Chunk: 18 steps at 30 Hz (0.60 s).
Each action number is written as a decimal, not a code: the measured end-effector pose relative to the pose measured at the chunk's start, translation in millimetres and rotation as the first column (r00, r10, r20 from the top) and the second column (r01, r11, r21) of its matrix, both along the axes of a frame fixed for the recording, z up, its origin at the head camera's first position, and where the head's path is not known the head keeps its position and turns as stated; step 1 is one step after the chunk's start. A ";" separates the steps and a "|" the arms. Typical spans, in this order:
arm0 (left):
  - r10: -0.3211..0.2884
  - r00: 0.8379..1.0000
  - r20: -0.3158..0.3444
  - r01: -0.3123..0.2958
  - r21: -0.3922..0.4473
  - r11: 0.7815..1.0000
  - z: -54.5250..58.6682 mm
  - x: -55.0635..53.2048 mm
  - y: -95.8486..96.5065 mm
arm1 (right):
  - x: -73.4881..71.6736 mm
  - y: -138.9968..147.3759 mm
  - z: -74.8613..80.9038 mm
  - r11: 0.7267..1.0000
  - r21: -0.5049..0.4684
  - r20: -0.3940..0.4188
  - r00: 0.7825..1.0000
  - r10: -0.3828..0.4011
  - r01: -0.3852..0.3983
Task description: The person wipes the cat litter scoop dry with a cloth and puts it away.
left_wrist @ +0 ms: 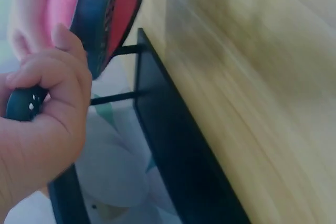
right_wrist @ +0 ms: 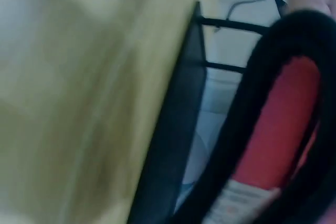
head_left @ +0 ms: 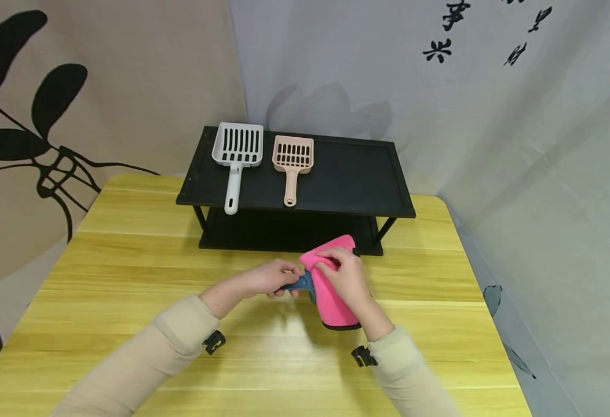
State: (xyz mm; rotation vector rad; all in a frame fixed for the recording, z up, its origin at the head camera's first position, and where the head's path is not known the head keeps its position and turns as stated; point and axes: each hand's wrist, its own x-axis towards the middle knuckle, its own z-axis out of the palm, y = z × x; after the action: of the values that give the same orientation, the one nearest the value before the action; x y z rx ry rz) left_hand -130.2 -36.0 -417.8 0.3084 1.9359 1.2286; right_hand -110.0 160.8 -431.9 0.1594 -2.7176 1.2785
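My left hand (head_left: 273,278) grips the handle of a blue slotted scoop (head_left: 300,282) in front of the black rack. In the left wrist view, its dark head (left_wrist: 90,30) stands up past the fingers. A pink cloth (head_left: 334,304) with black edging is pinched by my right hand (head_left: 347,277) and lies against the scoop's head, hiding most of it in the head view. The right wrist view shows the black border (right_wrist: 239,108) up close, the pink fabric and a white label (right_wrist: 239,203).
A two-tier black rack (head_left: 357,179) stands at the back of the wooden table (head_left: 127,260). On its top lie a white slotted scoop (head_left: 234,182) at the left and a smaller beige-pink one (head_left: 291,185) beside it. Printed curtains hang behind and to the right.
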 end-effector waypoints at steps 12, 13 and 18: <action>0.079 0.996 -0.044 -0.079 -0.012 0.997 -0.6 3.5 0.1 | -4.3 -8.4 -19.1 0.985 0.167 -0.065 0.997 -0.035 0.046; 0.079 0.996 -0.043 -0.079 -0.009 0.997 -0.2 4.0 -0.2 | -4.7 -6.9 -19.2 0.983 0.173 -0.069 0.997 -0.044 0.055; 0.063 0.997 -0.052 -0.063 0.008 0.998 1.6 5.8 -2.6 | -7.4 5.3 -18.8 0.966 0.236 -0.082 0.993 -0.086 0.103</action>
State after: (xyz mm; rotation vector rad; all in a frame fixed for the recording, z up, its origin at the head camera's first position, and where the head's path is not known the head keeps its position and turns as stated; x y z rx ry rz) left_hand -124.4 -38.6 -416.2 0.2874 1.9997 1.2792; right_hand -117.5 166.1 -450.7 0.0955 -2.7730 0.8996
